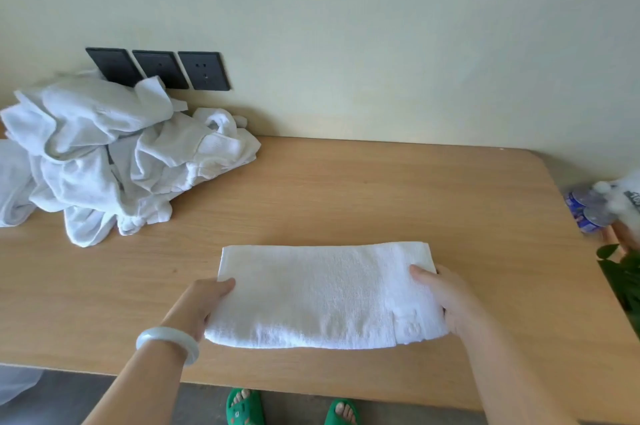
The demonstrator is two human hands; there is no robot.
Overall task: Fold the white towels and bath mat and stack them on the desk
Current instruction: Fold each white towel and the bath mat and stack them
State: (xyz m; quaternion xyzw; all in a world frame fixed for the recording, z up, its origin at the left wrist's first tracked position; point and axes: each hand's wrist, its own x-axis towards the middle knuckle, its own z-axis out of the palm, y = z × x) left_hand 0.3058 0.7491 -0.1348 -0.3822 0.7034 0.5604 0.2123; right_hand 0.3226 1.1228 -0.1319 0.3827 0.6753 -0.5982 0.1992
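Note:
A white towel [322,296], folded into a long flat strip, lies on the wooden desk [381,189] near its front edge. My left hand [201,307] holds the towel's left end, thumb on top and fingers tucked under. The towel's right end is gripped the same way by my right hand [446,300], its thumb lying on the cloth. A crumpled heap of white towels [114,154] sits at the back left of the desk against the wall.
Three black wall sockets [159,69] sit behind the heap. Beyond the desk's right edge are blue-labelled water bottles [585,210], a white plastic bag and green plant leaves [623,272]. My feet in green slippers stand below the front edge.

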